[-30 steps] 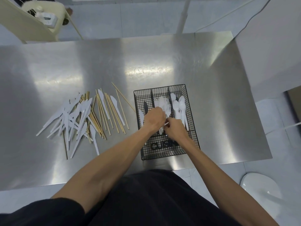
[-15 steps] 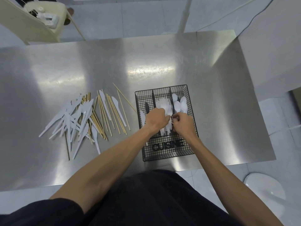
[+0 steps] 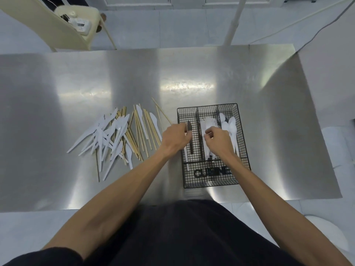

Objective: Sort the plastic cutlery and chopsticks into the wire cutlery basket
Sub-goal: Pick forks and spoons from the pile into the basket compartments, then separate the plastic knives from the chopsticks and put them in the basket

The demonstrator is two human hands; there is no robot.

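Left hand [image 3: 175,139] has pulled away from right hand [image 3: 217,140], both curled over the wire basket [image 3: 206,110], grips unclear; forks [image 3: 208,122] likely placed.

A plain kitchen-like workroom: stainless steel table [image 3: 134,73], white tiled floor [image 3: 172,25], cream plastic chair [image 3: 48,29].

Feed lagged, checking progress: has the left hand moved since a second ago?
Yes. The left hand has shifted left, from over the wire cutlery basket's middle compartment to its left rim.
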